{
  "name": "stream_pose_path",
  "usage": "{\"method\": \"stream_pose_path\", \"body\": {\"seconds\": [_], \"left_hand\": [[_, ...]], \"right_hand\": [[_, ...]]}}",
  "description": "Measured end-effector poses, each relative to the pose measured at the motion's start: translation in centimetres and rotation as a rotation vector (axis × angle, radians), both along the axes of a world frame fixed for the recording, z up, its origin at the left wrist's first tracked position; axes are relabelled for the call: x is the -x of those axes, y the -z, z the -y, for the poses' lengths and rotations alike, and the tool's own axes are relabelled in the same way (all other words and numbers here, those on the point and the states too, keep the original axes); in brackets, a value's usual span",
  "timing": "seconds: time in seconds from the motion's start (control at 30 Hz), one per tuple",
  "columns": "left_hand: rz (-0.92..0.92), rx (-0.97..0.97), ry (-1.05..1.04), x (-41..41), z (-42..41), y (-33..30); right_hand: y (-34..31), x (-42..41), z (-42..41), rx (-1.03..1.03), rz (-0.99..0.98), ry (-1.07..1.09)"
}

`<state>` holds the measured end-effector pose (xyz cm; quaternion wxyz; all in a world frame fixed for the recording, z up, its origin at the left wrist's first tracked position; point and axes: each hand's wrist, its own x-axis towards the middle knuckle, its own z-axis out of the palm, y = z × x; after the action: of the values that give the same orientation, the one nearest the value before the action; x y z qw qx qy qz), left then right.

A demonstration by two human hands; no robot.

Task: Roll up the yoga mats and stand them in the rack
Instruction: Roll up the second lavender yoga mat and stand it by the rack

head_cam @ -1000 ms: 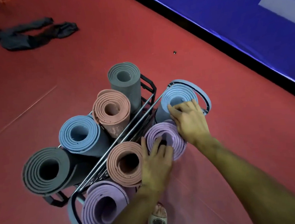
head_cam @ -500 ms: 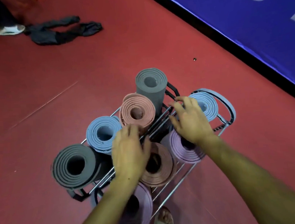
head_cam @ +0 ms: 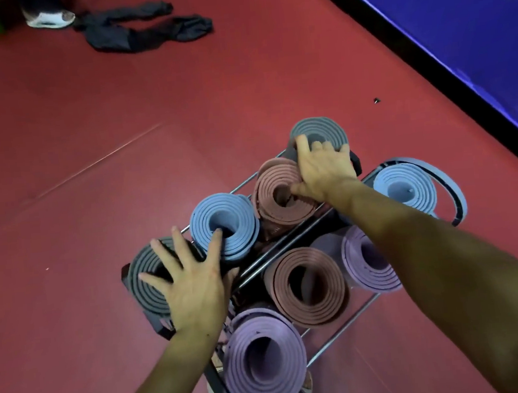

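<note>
Eight rolled foam yoga mats stand in the chrome wire rack, so you look nearly done; only settling remains. Open red floor surrounds it. Your left hand presses flat, fingers spread, on the near grey mat; your right hand curls over the far grey mat.

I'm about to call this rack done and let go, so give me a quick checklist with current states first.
1. Eight rolled mats in the rack: ok.
2. Light blue mat rolled tight: not ok, its outer wrap loops loose on the right.
3. Left hand spread flat on the near grey mat and blue mat: ok.
4. Right hand on the far grey mat and pink mat: ok.
5. Mat bottoms seated: cannot tell.
</note>
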<state>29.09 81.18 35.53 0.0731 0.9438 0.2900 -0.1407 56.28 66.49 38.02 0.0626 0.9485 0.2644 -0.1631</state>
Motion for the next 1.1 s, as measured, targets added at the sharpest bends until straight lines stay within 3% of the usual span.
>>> {"method": "stream_pose_path", "body": {"seconds": [0.27, 0.37, 0.63, 0.73, 0.87, 0.97, 1.1], "left_hand": [[0.061, -0.001, -0.045, -2.7, 0.6, 1.3], [0.034, 0.043, -0.043, -3.5, 0.7, 1.1], [0.128, 0.051, -0.045, -1.8, -0.2, 0.9], [0.195, 0.014, 0.024, -0.1, 0.2, 1.5], [0.123, -0.026, 0.092, -0.1, 0.6, 1.8], [0.078, -0.001, 0.014, -1.8, 1.3, 0.9], [0.150, 0.062, -0.150, -6.8, 2.3, -1.5]], "right_hand": [[3.3, 4.2, 1.3, -0.121, 0.341, 0.145], [3.7, 4.5, 1.0, -0.093, 0.313, 0.263], [3.2, 4.1, 0.4, -0.073, 0.170, 0.204], [3.1, 4.3, -0.3, -0.060, 0.221, 0.195], [4.3, 5.4, -0.4, -0.097, 0.285, 0.222], [4.2, 5.2, -0.2, -0.062, 0.295, 0.193], [4.1, 5.6, -0.3, -0.049, 0.324, 0.171]]}}
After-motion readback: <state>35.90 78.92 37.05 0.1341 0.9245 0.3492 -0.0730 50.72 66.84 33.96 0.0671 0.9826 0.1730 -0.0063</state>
